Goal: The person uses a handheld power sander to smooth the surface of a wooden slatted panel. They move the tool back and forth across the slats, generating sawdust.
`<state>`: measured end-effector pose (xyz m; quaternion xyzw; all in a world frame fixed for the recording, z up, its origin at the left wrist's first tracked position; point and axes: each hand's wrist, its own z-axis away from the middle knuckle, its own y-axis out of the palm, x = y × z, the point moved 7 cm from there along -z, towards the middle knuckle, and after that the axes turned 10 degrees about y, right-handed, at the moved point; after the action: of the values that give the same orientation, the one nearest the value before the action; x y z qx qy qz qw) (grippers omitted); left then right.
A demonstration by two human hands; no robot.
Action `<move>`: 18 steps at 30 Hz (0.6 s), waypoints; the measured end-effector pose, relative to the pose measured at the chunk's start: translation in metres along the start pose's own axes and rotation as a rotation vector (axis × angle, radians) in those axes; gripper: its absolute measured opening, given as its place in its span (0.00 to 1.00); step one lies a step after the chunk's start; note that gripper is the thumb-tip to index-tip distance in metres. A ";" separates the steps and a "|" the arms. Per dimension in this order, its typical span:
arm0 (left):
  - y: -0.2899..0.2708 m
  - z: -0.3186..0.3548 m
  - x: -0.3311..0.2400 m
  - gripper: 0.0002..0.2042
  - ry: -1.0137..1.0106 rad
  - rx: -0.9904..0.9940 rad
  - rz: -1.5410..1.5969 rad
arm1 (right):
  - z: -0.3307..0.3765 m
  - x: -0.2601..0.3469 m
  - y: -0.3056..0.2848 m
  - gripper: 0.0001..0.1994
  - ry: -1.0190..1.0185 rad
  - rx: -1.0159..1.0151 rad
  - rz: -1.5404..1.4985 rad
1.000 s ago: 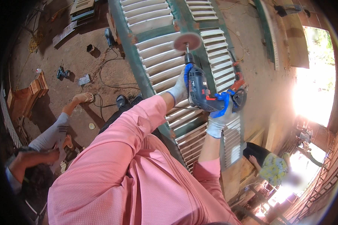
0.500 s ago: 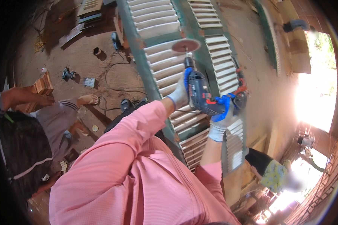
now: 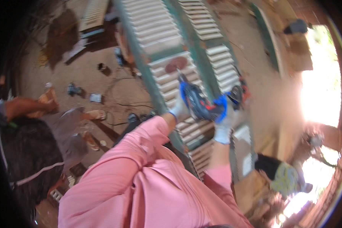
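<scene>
A blue-and-black power drill [image 3: 196,102] is held in both of my gloved hands over a green-framed louvred shutter [image 3: 203,64] with pale slats. At its front end a round reddish-brown sanding disc [image 3: 175,65] lies over the slats just below a cross rail. Whether the disc touches them I cannot tell. My left hand [image 3: 181,106], in a white and blue glove, is closed around the drill's front part. Around the rear handle is my right hand [image 3: 225,119], gloved the same way. A red and black thing [image 3: 244,91], blurred, lies just beyond the right hand.
At the left a person [image 3: 30,152] in dark clothing sits close by. On the dirt floor are a small power tool [image 3: 74,89], a pale block [image 3: 95,97], a can [image 3: 102,67] and cords. Another person [image 3: 287,178] bends at the lower right. A green panel [image 3: 266,36] leans farther right.
The drill has swung left, and its disc has gone from near the centre stile onto the left slats. Both hands keep their hold. The view has shifted slightly and is more blurred.
</scene>
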<state>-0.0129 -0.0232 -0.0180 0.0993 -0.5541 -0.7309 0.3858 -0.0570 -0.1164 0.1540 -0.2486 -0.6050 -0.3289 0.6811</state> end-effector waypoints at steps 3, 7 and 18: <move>-0.002 0.019 -0.002 0.33 0.046 0.048 -0.049 | -0.003 -0.019 -0.007 0.22 0.082 0.015 -0.002; 0.017 0.046 -0.005 0.31 0.084 -0.103 -0.078 | 0.010 -0.036 -0.019 0.19 0.080 0.003 0.024; -0.014 0.016 -0.001 0.29 0.099 -0.122 -0.027 | 0.002 -0.021 -0.003 0.23 0.141 0.054 -0.152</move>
<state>-0.0279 -0.0094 -0.0248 0.1192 -0.4874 -0.7625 0.4084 -0.0616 -0.1138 0.1330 -0.1601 -0.5813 -0.3798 0.7015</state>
